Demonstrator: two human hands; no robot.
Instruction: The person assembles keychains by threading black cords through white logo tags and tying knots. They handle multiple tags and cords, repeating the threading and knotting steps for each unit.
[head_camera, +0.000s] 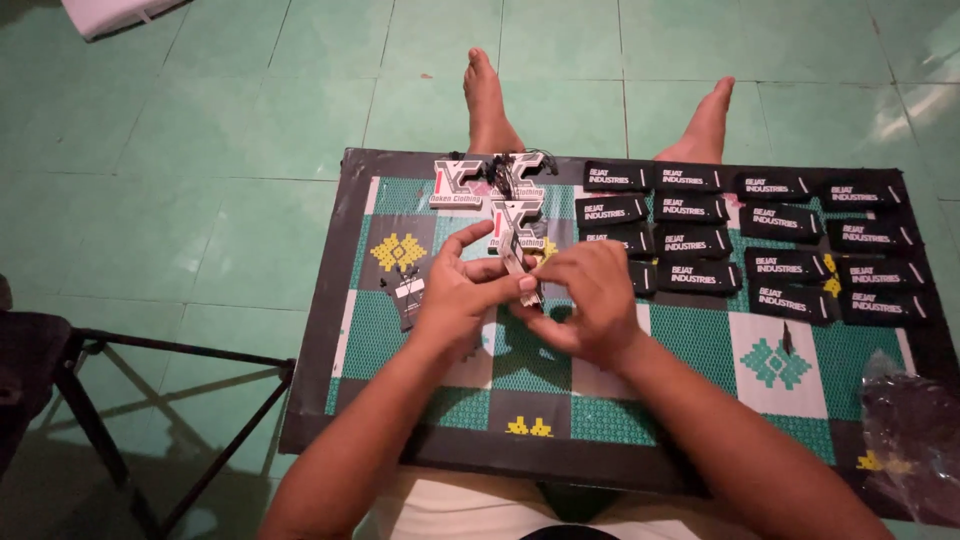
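Tag (522, 268) upright, long axis toward feet

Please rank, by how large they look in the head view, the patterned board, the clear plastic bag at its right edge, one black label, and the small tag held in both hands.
1. Patterned board
2. Clear plastic bag, partly cut off by the frame
3. Black label
4. Small tag, mostly hidden by the left hand and right hand, so this last placing is unsure

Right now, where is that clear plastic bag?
In the head view, the clear plastic bag lies at the board's near right corner, to the right of the right hand and below the rows of black labels.
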